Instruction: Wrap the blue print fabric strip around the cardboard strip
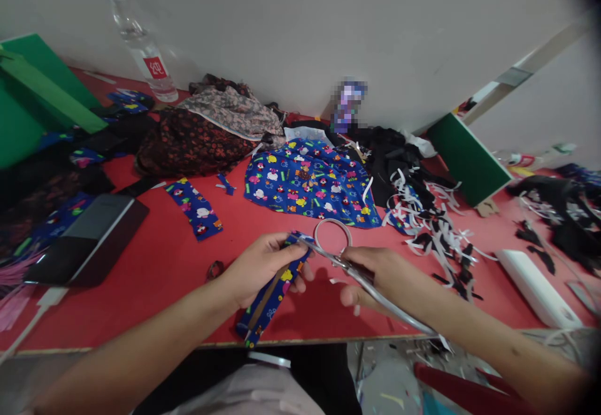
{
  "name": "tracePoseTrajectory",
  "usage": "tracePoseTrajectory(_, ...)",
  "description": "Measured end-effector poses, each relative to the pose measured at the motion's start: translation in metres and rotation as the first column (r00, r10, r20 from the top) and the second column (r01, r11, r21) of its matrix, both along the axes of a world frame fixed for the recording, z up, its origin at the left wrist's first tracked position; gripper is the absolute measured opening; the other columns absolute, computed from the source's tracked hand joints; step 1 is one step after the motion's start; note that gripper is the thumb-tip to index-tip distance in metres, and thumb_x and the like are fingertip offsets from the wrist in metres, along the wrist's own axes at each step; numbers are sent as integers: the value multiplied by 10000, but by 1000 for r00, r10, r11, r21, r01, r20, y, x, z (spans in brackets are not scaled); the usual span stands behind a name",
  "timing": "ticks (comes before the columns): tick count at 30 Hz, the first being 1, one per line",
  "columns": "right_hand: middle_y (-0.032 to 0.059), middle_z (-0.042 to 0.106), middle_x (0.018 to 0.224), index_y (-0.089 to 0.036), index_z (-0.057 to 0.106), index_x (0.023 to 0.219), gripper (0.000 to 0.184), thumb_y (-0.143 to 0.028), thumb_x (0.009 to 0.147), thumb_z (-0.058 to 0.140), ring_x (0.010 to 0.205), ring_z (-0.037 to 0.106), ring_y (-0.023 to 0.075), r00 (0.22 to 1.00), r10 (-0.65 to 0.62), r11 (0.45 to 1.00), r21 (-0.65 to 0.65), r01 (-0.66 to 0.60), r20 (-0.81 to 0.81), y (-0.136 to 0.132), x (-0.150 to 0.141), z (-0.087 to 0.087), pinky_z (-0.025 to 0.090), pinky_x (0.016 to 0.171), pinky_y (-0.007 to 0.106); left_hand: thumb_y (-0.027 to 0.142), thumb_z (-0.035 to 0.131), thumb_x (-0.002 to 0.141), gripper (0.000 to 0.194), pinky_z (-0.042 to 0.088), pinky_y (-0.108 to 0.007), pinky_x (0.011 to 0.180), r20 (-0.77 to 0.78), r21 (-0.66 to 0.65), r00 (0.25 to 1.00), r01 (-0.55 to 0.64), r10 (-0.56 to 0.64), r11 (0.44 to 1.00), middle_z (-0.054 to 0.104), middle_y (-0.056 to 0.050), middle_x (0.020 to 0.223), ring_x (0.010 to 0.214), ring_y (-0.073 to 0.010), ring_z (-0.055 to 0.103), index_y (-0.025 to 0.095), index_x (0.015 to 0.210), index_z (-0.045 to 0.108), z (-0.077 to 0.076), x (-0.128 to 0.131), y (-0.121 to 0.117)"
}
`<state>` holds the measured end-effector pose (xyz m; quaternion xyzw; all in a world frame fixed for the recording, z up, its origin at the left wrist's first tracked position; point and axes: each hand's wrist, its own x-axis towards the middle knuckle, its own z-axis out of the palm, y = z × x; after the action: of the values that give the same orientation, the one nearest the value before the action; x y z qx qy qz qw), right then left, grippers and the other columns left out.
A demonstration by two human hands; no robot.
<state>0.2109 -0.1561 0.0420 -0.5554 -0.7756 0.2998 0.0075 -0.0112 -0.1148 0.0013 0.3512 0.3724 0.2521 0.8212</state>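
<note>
My left hand point(267, 268) is closed on a folded strip of blue cartoon-print fabric point(280, 281) with a brown band along it. My right hand point(382, 277) grips metal scissors point(359, 275), its thumb and some fingers partly spread. One end of the scissors meets the strip's upper end by my left fingertips; a long metal part runs back beneath my right wrist. A pale ring point(333, 235) shows beside the scissors; whether it is their handle loop I cannot tell. Beyond my hands lies a larger piece of the same blue fabric point(310, 180).
Left on the red table point(178, 296) are another blue strip point(197, 208), a black device point(89, 240) with a cable, and floral cloth point(201, 133). A water bottle point(145, 52) stands by the wall. Black and white scraps point(436, 227) and a white box point(538, 286) lie right.
</note>
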Motion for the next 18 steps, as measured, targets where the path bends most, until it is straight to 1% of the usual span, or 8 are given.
tracePoseTrajectory(4,-40,429,588,-181,477,713,537,-717,735,494,506,345,88,1000,-12,1000,5,12,-13,-1,-3,0,239,476,217,346,650,767,213,456,-190,455,0,-10,1000,13,-13,1000,687,-29,616,455,-113,616,149,824,591,0,0,-1)
tracePoseTrajectory(9,-41,418,567,-185,479,685,537,-719,713,523,496,345,91,1000,-31,999,24,31,1,-2,-5,0,232,463,218,375,667,752,250,447,-191,455,-7,-25,1000,29,-29,999,687,-30,617,461,-115,616,150,832,593,-1,0,0)
tracePoseTrajectory(12,-41,429,571,-188,481,690,536,-722,712,522,499,361,96,999,-47,998,33,47,5,-2,-5,-2,239,467,218,394,667,756,270,462,-192,484,-13,-10,999,36,-36,999,690,-29,636,487,-111,623,153,853,593,0,-1,0)
tracePoseTrajectory(15,-41,435,575,-190,489,704,517,-707,739,505,509,376,99,997,-68,997,27,69,-22,-4,-4,-5,243,469,213,417,614,798,280,477,-199,519,20,3,998,52,-52,999,697,-40,662,517,-114,632,151,884,593,2,-2,1)
tracePoseTrajectory(18,-42,435,577,-190,484,703,505,-693,748,510,514,368,96,996,-78,997,11,79,-38,-6,-2,-7,244,469,209,439,532,843,308,482,-220,521,26,3,998,57,-57,998,705,-64,679,529,-137,642,146,916,599,3,-2,1)
